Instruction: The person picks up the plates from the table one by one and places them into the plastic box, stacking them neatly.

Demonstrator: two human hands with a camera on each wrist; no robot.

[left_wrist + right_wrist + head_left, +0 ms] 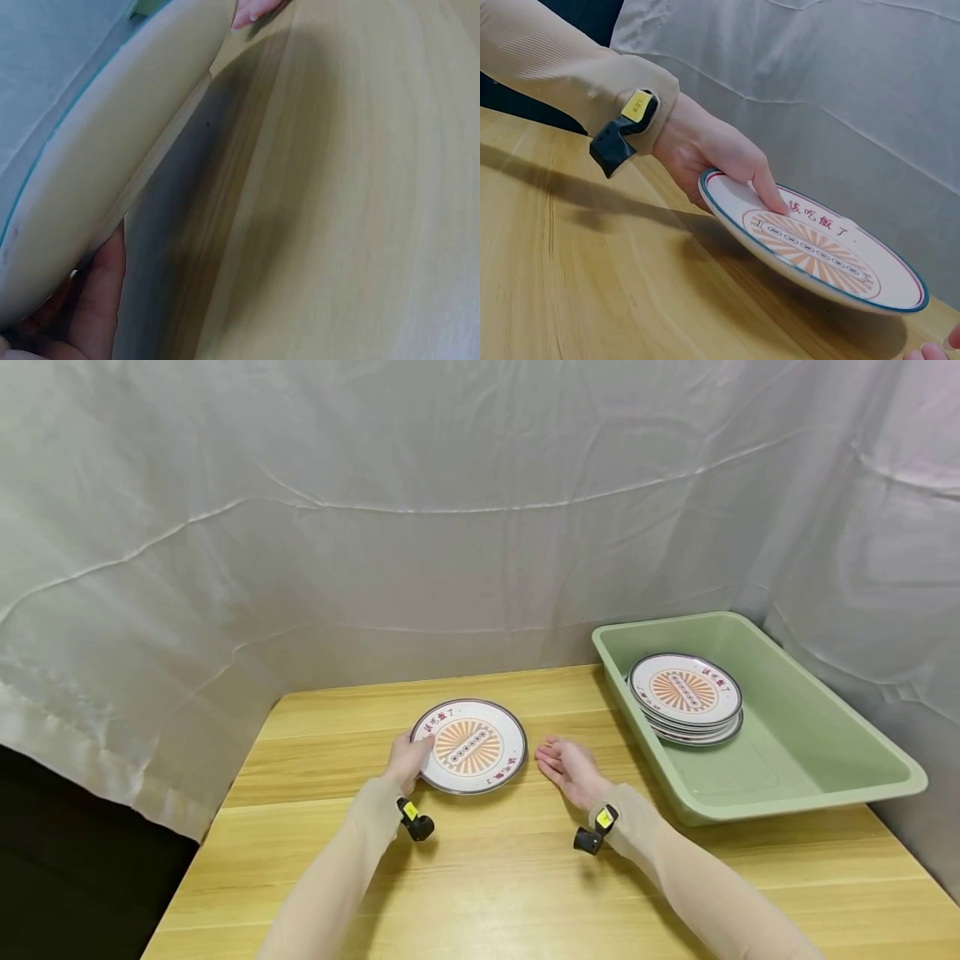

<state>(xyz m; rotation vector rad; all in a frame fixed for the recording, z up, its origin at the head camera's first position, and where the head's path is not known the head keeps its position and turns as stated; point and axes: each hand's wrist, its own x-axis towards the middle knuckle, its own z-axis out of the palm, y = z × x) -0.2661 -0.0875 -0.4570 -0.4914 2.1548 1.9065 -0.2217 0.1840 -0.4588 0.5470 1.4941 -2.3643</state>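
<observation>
A white plate [469,746] with a dark rim, an orange sunburst in the middle and red characters is held over the wooden table by my left hand [407,758]. The thumb lies on top of the plate near its left edge and the fingers are underneath. In the right wrist view the plate [817,247] tilts, its left side higher, with a shadow below. The left wrist view shows its pale underside [112,127] and the fingers under it. My right hand [572,768] is just right of the plate, palm turned toward it, fingers loosely bent and holding nothing.
A green basin [795,806] stands on the right of the wooden table [495,893]. Several matching plates [684,693] are stacked at its left inner side. Grey curtains [450,568] hang behind the table and along both sides.
</observation>
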